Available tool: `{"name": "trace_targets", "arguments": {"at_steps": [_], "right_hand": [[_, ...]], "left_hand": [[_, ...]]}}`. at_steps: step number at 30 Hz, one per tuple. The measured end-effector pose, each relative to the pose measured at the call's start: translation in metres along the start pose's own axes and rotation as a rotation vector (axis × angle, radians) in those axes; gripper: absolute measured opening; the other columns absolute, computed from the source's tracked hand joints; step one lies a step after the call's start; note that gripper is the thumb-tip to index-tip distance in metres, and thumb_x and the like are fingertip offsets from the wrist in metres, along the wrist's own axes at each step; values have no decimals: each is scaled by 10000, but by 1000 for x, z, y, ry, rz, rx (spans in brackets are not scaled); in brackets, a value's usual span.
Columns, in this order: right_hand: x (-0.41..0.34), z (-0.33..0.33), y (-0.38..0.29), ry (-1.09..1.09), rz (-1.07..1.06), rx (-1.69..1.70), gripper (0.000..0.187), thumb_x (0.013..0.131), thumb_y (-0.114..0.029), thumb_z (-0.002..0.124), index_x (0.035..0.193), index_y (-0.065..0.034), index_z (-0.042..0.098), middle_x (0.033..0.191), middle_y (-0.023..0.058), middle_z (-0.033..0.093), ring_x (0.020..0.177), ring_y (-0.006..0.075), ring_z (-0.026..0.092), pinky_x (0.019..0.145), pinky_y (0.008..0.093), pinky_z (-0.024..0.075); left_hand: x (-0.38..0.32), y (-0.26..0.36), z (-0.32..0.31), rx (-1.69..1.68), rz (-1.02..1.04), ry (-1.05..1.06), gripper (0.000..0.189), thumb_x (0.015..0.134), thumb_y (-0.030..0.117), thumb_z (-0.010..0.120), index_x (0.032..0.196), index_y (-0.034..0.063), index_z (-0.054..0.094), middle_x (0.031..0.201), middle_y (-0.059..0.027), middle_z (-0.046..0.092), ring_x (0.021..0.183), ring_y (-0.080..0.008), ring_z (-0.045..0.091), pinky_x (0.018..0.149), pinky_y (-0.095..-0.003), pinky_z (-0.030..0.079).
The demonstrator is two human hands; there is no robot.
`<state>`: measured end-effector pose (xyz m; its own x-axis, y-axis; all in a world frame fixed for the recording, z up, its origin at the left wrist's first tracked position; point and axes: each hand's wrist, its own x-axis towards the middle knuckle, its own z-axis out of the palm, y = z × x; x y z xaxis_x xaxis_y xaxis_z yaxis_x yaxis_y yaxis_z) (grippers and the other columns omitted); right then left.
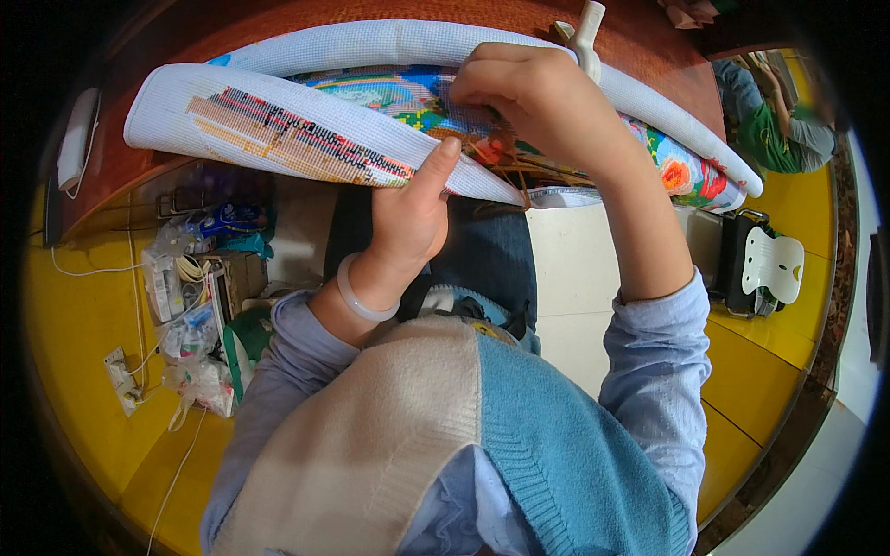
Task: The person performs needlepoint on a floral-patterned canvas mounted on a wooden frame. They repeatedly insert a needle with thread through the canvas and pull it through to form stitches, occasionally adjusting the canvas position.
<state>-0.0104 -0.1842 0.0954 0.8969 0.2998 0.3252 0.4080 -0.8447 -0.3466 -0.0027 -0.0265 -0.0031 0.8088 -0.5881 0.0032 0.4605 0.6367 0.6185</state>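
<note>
A cross-stitch canvas lies across the front of the table, its near edge turned back to show the stitched back side. My left hand grips this folded flap, thumb on top and fingers underneath. Bright flower stitching shows between the flap and a rolled white canvas edge. Above the stitched part is my right hand, with its fingers bent together; whatever may be between the fingertips is hidden. Brown thread trails over the canvas below it, near the flap's narrow end.
A white plastic piece stands behind the roll on the wooden table. At left are a white power strip and, lower, bagged goods beside a cardboard box. A white stool seat and another person are at right.
</note>
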Motion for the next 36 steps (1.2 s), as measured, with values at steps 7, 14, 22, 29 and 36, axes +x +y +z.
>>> {"name": "trace_targets", "arguments": {"at_steps": [7,14,22,29,36], "right_hand": [[-5,-1,1,26,3,41,166,747,26,609,904,-24,621,864,104,620,818,266,625,727,307,513],[-29,-8,-23,34,16,137,362,725,-164,699,1048,-44,591,926,117,625,862,296,609,742,343,492],[-41,21,-44,401,-170,-259,200,679,-169,609,860,-83,600,977,66,622,888,251,607,789,414,478],[-197,-84,-130,1002,-83,1173,146,799,17,591,759,-95,508,760,9,541,617,126,549,634,259,437],[-480,-162,-178,1942,-102,868,137,900,-13,456,768,-44,475,732,44,484,512,127,371,456,202,350]], "left_hand": [[0,0,1,-7,-3,-3,356,898,23,534,1239,46,435,1155,-86,527,1084,-204,519,932,-379,437],[3,1,2,-36,8,-2,356,891,47,558,1231,46,451,1147,-84,536,1081,-202,518,932,-358,427],[-3,8,11,-81,-95,107,333,887,32,537,1213,46,468,1148,-74,545,1075,-196,526,919,-356,426],[-1,5,14,-178,-53,113,360,846,-22,572,1184,54,475,1111,-64,540,1033,-179,536,891,-345,444],[-1,2,14,-162,-59,126,367,856,-2,560,1205,67,471,1125,-59,539,1073,-192,524,930,-380,422]]}}
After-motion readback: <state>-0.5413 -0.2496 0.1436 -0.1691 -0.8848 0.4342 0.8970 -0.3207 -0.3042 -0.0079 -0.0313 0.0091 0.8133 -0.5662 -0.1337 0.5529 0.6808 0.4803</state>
